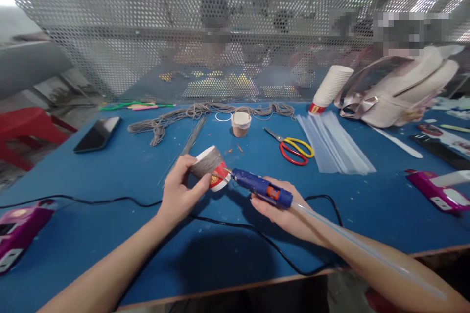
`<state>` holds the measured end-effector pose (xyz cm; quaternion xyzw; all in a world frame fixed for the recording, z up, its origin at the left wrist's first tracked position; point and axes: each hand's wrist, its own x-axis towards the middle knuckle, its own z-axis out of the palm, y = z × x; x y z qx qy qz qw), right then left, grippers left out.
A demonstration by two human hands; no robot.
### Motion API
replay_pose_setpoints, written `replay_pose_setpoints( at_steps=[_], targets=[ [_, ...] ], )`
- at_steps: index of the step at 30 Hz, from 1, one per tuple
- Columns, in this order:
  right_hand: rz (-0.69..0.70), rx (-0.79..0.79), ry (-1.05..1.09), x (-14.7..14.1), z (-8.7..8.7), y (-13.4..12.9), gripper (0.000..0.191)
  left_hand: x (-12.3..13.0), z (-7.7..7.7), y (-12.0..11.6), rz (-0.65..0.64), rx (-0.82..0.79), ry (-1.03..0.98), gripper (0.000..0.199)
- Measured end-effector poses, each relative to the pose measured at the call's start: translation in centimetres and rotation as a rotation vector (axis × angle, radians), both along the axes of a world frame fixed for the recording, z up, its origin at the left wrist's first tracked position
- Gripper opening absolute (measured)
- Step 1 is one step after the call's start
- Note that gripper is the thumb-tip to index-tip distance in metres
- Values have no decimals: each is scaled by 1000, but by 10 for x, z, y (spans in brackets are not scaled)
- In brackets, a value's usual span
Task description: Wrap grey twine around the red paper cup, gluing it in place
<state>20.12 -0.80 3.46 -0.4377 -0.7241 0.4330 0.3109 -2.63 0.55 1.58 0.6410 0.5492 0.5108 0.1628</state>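
My left hand (182, 187) grips a paper cup (217, 179) tilted on its side, thumb and fingers around it. Grey cord (207, 162) is wrapped round part of the cup, and the rest shows red and white. In my right hand (281, 208) is a blue glue gun (257, 185), its nozzle at the cup's red surface beside the cord. A long clear glue stick (348, 235) sticks out of the gun's back, over my right forearm. Behind the cup, a small brown cup with a white rim (241, 125) stands on the blue table (121, 244).
Grey cord hanks (176, 117), scissors (290, 149), clear strips (336, 144) and stacked paper cups (330, 89) lie behind my hands. A phone (97, 134) is at left, purple devices (22, 232) at both sides. A black cable (235, 225) crosses the table. A pale backpack (400, 90) sits back right, before a perforated screen (147, 44).
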Motion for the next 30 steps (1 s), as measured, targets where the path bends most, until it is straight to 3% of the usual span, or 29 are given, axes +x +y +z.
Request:
replay_pose_setpoints(
  at_steps=[9,16,23,30],
  targets=[
    [-2,60,33,-6,-2,-1,17,-2,-10,0,-37,55,73,13],
    [45,106,20,-9,-6,-2,16,-2,-9,2,-50,111,120,12],
    [-3,163,8,-8,-4,-1,20,-3,-10,1,-42,135,143,12],
    [60,202,18,-8,-10,-4,16,-4,-13,3,-87,217,165,11]
  ],
)
